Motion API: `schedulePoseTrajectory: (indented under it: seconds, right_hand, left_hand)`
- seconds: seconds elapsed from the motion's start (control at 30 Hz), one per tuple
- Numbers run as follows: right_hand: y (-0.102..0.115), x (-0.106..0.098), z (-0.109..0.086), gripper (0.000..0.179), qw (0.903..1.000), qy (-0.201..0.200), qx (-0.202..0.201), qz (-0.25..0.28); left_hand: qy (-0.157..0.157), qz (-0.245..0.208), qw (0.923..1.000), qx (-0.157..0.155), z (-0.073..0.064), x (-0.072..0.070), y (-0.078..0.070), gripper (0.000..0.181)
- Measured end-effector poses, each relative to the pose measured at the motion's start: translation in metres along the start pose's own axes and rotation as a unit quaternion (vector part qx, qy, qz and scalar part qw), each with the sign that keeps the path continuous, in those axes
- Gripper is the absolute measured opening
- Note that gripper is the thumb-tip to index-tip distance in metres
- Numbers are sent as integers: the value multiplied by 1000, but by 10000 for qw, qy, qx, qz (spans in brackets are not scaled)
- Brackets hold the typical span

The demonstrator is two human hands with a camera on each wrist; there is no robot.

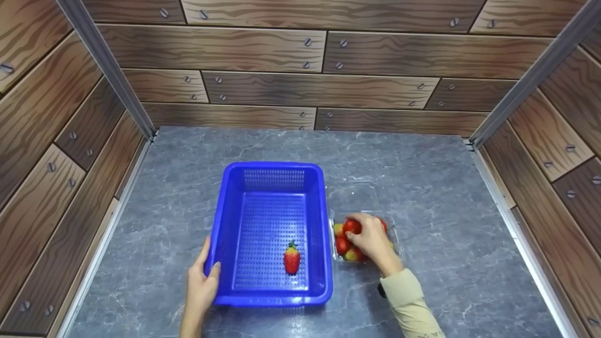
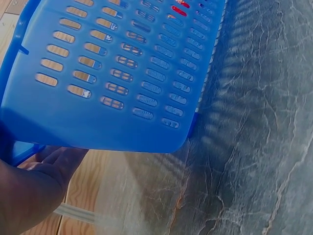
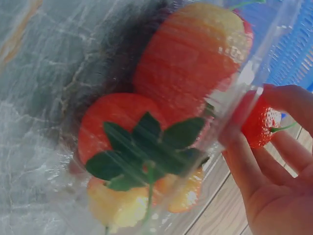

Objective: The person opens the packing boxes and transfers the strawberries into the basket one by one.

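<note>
A blue plastic basket (image 1: 272,220) with perforated walls stands in front of me, and one red strawberry (image 1: 291,261) with a green top lies inside it. My left hand (image 1: 203,280) grips the basket's left rim near the front corner, thumb over the edge. To the basket's right is a clear plastic box (image 1: 393,224) with several red-and-yellow strawberries (image 3: 190,58). Over this box, my right hand (image 1: 373,238) pinches a red strawberry (image 3: 260,122) between thumb and fingers. Its green stem shows in the right wrist view.
The clear box's lid (image 1: 354,196) lies folded back behind it. Grey marbled tabletop (image 1: 436,197) surrounds both containers. Wood-patterned panels (image 1: 305,89) rise at the back and both sides, with metal rails (image 1: 115,80) at the corners.
</note>
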State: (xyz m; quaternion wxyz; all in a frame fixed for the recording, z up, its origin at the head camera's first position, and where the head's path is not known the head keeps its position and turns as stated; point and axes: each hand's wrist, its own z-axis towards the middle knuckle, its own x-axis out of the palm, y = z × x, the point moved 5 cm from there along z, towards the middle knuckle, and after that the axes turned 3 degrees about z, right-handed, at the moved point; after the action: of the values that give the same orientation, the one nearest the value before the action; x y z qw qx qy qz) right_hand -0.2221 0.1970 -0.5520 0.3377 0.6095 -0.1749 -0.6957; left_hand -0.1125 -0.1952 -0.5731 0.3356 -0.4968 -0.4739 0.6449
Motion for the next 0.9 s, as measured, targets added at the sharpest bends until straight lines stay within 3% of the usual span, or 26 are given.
schedulePoseTrajectory:
  seconds: [0.2, 0.37, 0.6, 0.9]
  right_hand:
    - [10, -9, 3, 35, 9994, -119, 234, 220]
    - [27, -14, 4, 38, 9981, -329, -156, 497]
    - [57, -25, 12, 39, 9890, -677, -795, 1050]
    - [83, -27, 20, 38, 9846, -714, -898, 1320]
  left_hand:
    - [-59, 65, 10000, -32, -1, 0, 1, 65]
    - [-74, 99, 9999, -80, -3, -3, 4, 65]
    - [5, 85, 9999, -144, -1, -2, 5, 65]
    - [40, 160, 9998, -73, 2, 0, 2, 65]
